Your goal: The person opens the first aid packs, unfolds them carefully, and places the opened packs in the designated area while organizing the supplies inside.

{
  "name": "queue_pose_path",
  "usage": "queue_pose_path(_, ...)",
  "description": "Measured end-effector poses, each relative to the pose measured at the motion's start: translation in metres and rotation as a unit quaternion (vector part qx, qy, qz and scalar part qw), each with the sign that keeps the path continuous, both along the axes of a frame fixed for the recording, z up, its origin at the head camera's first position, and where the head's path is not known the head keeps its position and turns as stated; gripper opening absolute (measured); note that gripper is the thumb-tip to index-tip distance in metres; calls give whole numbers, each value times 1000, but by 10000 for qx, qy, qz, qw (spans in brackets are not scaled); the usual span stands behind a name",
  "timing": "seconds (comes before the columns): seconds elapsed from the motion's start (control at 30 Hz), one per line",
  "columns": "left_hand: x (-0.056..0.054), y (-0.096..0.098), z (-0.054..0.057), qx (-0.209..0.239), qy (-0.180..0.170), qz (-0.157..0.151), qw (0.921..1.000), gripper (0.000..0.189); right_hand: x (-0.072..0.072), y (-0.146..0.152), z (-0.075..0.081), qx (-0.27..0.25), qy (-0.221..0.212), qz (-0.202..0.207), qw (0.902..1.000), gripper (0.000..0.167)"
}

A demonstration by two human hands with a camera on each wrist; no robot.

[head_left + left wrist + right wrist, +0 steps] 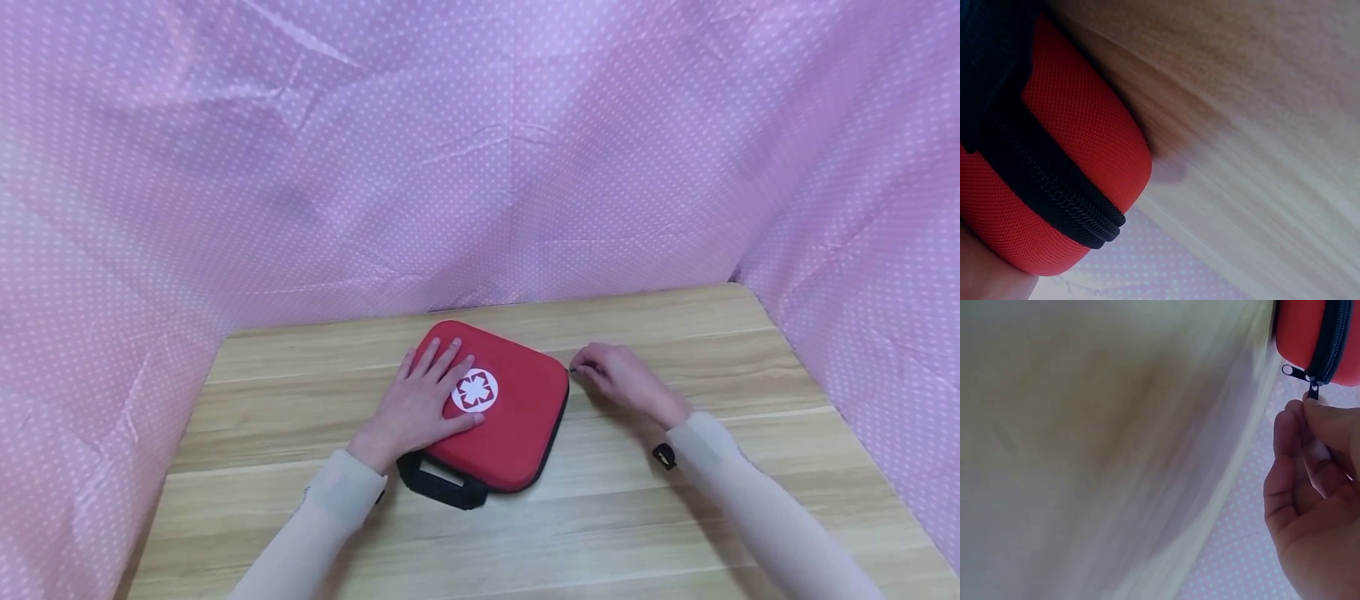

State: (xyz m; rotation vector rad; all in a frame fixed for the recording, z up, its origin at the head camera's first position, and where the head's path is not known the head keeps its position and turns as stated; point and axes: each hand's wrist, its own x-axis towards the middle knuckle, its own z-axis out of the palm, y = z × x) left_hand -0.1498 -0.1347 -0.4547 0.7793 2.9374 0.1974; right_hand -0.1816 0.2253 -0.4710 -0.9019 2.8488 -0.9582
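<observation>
A red first aid case (525, 400) with a white round emblem lies on the wooden table, its black handle (442, 487) toward the front left. My left hand (420, 404) rests flat on the lid with fingers spread, partly over the emblem. At the far right corner my right hand (618, 375) pinches a small zipper pull (1314, 392) between thumb and forefinger. A second zipper pull (1295, 372) hangs free beside it in the right wrist view. The black zipper (1060, 187) runs along the case's side in the left wrist view, its teeth closed there.
The wooden table (285, 433) reaches out on both sides of the case. Pink dotted cloth (480, 183) hangs behind the table and along its sides. A small black item (664, 456) sits at the right cuff.
</observation>
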Motion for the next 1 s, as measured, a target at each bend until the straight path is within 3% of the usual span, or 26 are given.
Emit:
queue_pose_path(0.23, 0, 1, 0, -9, 51, 16, 10000, 100, 14, 4, -4, -148, 363, 118, 9992, 16)
queue_pose_path(0.7, 3, 2, 1, -16, 98, 32, 9999, 100, 40, -1, -5, -136, 576, 232, 9980, 17)
queue_pose_path(1.0, 3, 2, 0, -39, 65, 49, 10000, 100, 57, -9, -2, -15, 166, 17, 9999, 13)
